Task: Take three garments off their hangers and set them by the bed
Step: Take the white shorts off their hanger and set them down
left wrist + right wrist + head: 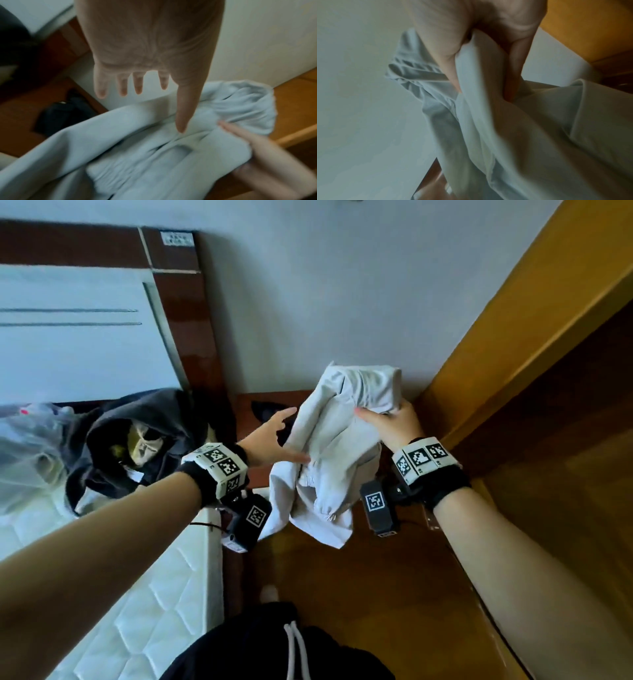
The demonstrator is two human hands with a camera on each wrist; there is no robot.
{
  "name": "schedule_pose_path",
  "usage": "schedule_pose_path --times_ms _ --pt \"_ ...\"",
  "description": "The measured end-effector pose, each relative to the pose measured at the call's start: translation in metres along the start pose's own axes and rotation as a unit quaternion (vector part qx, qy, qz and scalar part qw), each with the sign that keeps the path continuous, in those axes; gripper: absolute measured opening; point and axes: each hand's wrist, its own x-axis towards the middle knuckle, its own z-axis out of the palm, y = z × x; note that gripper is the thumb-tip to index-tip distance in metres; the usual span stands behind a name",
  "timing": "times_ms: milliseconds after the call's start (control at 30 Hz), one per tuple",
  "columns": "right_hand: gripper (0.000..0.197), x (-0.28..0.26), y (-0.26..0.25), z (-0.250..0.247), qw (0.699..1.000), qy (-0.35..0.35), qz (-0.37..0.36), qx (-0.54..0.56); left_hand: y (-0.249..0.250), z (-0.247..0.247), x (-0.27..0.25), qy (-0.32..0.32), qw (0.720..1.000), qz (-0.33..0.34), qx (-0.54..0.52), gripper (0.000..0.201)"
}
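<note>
Your right hand [394,422] fingers [513,75] are bunched round the pale grey garment [329,453], holding it up between bed [144,594] and wardrobe [534,344]. Your left hand [270,443] is spread wide, thumb touching the cloth. The nightstand [246,409] behind is mostly hidden. A dark hooded garment [137,436] lies on the bed.

pale grey garment [329,446], bunched, held up, off hanger
</note>
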Motion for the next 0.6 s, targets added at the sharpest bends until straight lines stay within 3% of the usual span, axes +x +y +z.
schedule_pose_path --times_ms 100,200,267,367,400,600 --pt "0.032 0.016 -0.027 0.030 0.999 -0.024 -0.027 0.034 -0.027 -0.015 0.010 0.014 0.996 -0.027 0.087 0.127" --pt "0.041 0.031 -0.056 0.062 0.995 -0.056 -0.038 0.072 -0.054 -0.024 0.033 0.099 0.985 -0.100 0.097 0.141" --pt "0.050 0.039 -0.071 0.075 0.992 -0.081 -0.049 0.087 -0.055 -0.033 0.039 0.148 0.981 -0.102 0.066 0.120" --pt "0.046 0.058 -0.086 0.088 0.987 -0.110 -0.039 0.106 -0.035 -0.052 0.044 0.200 0.972 -0.101 0.070 0.056" --pt "0.043 0.064 -0.088 0.089 0.986 -0.116 -0.031 0.117 -0.030 -0.059 0.047 0.217 0.966 -0.111 0.091 0.046" --pt "0.030 0.116 -0.097 0.091 0.973 -0.153 -0.042 0.166 -0.005 -0.110 0.080 0.322 0.931 -0.128 0.114 0.045"
